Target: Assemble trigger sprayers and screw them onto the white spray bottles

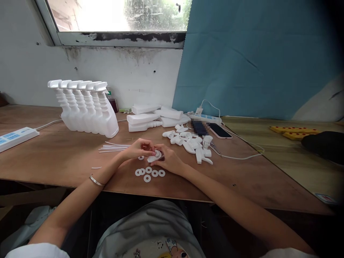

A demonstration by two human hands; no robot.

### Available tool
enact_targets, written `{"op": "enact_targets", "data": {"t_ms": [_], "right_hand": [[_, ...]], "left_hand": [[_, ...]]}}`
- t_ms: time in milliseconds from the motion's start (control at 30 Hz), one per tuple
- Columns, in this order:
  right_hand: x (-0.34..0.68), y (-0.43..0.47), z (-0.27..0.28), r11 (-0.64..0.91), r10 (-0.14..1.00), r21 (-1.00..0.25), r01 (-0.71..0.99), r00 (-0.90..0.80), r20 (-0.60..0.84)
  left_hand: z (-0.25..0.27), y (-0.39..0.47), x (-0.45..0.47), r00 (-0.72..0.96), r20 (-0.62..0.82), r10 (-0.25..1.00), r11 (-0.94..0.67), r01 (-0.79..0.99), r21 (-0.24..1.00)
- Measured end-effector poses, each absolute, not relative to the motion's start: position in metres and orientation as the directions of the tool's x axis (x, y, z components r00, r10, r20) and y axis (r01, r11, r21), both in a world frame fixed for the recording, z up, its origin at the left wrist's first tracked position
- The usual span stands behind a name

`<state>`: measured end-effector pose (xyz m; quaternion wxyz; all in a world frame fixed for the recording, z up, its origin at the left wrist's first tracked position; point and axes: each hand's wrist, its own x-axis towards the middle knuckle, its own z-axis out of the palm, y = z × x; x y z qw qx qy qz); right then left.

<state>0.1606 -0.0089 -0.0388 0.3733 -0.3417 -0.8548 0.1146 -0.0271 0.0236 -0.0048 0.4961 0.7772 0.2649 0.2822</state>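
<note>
Over the table, both my hands meet at a white trigger spray head (153, 157). My right hand (170, 160) is closed around it from the right, with its round open end facing up. From the left, the pinched fingertips of my left hand (142, 147) rest on that round end. Whether a washer sits between those fingertips I cannot tell. Just below my hands, several flat white washers (147, 178) lie on the tabletop, and another is partly tucked under my left hand. Thin white tubes (111, 148) lie in a bundle beside my left wrist.
Several white spray heads (189, 143) lie heaped to the right, near two phones (219, 130) and a white cable. White bottles (145, 118) lie behind; a row of upright bottles with spray tops (86, 111) stands back left. A power strip (18, 138) sits at far left.
</note>
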Motion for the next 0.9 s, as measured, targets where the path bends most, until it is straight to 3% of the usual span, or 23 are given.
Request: {"op": "enact_targets", "data": {"t_ms": [367, 533, 667, 900], "right_hand": [[0.16, -0.0109, -0.0364, 0.768, 0.632, -0.388, 0.51, -0.508, 0.585], [0.1604, -0.0103, -0.038, 0.766, 0.631, -0.371, 0.525, -0.502, 0.591], [0.1609, -0.0087, -0.0399, 0.744, 0.654, -0.385, 0.546, -0.478, 0.586], [0.1614, -0.0105, -0.038, 0.698, 0.711, -0.46, 0.549, -0.455, 0.537]], "left_hand": [[-0.0042, 0.0242, -0.0283, 0.762, 0.233, 0.604, -0.557, 0.195, 0.808], [-0.0027, 0.0232, -0.0288, 0.774, 0.195, 0.603, -0.526, 0.2, 0.827], [-0.0037, 0.0237, -0.0293, 0.736, 0.192, 0.649, -0.487, 0.208, 0.848], [-0.0021, 0.0241, -0.0309, 0.742, 0.211, 0.637, -0.577, 0.277, 0.769]]}}
